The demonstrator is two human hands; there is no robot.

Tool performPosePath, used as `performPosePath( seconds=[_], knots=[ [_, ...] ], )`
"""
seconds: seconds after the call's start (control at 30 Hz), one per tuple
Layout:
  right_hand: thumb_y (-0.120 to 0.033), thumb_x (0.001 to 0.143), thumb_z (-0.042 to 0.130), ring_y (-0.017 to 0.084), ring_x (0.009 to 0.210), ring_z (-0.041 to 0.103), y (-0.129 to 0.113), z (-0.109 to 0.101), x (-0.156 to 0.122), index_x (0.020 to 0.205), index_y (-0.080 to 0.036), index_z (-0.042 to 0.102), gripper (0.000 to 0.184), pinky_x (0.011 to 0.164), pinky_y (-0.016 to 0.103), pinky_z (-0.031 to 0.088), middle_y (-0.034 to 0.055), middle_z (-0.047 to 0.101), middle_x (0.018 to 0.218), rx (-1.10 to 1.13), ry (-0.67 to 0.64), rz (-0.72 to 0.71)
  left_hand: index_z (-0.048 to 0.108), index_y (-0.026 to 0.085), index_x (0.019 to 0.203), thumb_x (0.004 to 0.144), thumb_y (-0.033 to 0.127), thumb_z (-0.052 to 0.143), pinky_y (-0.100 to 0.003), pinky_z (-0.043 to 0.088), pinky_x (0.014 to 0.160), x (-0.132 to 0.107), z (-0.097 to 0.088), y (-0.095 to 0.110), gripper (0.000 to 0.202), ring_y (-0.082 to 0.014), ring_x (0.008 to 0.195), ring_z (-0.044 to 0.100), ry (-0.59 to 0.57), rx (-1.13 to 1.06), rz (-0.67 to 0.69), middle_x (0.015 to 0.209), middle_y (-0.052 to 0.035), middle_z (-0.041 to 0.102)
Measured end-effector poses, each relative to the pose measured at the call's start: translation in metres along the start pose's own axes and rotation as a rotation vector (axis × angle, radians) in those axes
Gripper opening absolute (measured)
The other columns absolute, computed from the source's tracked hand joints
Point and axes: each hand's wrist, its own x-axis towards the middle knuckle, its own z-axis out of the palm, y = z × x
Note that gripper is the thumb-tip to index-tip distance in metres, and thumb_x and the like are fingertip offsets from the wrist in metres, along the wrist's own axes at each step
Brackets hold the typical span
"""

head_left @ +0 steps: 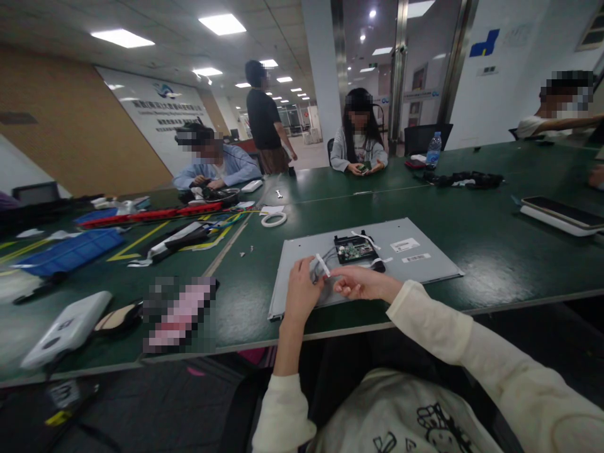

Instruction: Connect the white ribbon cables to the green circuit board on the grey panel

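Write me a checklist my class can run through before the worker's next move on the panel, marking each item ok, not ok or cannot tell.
1. Panel resting on the table: ok.
2. Board uncovered enough to see: ok.
3. Both hands clear of the panel: not ok; left hand and right hand are over it, by the white strip.
4. Strip stuck down: cannot tell; its lower end is unclear between the hands.
5. Cables properly seated: cannot tell; too small.
6. Tape roll off the panel: ok.

Ceiling panels [222, 24] glow — dim below, glare on the tabletop [245, 296].
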Motion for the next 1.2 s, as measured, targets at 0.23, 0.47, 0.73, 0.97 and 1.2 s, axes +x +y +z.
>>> performPosePath(
  seconds=[0.23,0.47,0.73,0.97,1.2],
  knots=[
    [-0.027,0.096,0.043,0.002,0.039,0.036,0.001,-0.003,0.003,0.083,-0.015,0.047,0.018,0.029,0.006,0.022,-0.0036,0.045,0.060,0.054,-0.075,0.060,0.052,0.021,0.121,0.076,0.010,0.055,-0.044,0.040,0.106,0.000,-0.002,-0.002,0.047,-0.0248,0.119,0.052,-0.045,-0.047,0.016,0.122,-0.0090,0.056],
    [-0.026,0.088,0.056,0.002,0.039,0.034,0.002,0.004,0.001,0.108,-0.024,0.050,0.020,0.034,0.006,0.018,-0.0083,0.044,0.059,0.037,-0.095,-0.238,0.047,0.019,0.128,0.077,0.011,0.054,-0.045,0.037,0.109,-0.003,0.001,-0.008,0.052,-0.0250,0.126,0.048,-0.009,-0.046,0.015,0.129,-0.0117,0.051],
    [-0.021,0.090,0.052,0.003,0.041,0.039,-0.003,0.013,0.012,0.098,-0.018,0.053,0.008,0.034,0.007,0.020,-0.0053,0.048,0.061,0.105,-0.111,-0.171,0.042,0.016,0.133,0.076,0.011,0.055,-0.046,0.040,0.106,-0.003,0.002,-0.009,0.059,-0.0265,0.122,0.051,-0.036,-0.052,-0.014,0.127,-0.0148,0.052],
    [-0.022,0.094,0.048,0.002,0.042,0.040,0.005,0.009,0.017,0.082,-0.012,0.050,0.015,0.031,0.007,0.022,-0.0018,0.051,0.062,0.195,-0.070,0.022,0.034,0.012,0.140,0.075,0.012,0.056,-0.049,0.034,0.111,-0.004,0.002,-0.008,0.069,-0.0293,0.131,0.043,-0.002,-0.054,-0.072,0.135,-0.0189,0.043],
    [-0.021,0.095,0.045,0.001,0.038,0.035,0.001,0.005,0.011,0.084,-0.015,0.045,0.013,0.031,0.006,0.024,-0.0063,0.042,0.059,0.266,-0.152,0.100,0.039,0.019,0.140,0.077,0.008,0.050,-0.046,0.031,0.115,-0.003,0.005,-0.013,0.064,-0.0249,0.138,0.036,-0.036,-0.087,0.039,0.145,-0.0133,0.040]
  ],
)
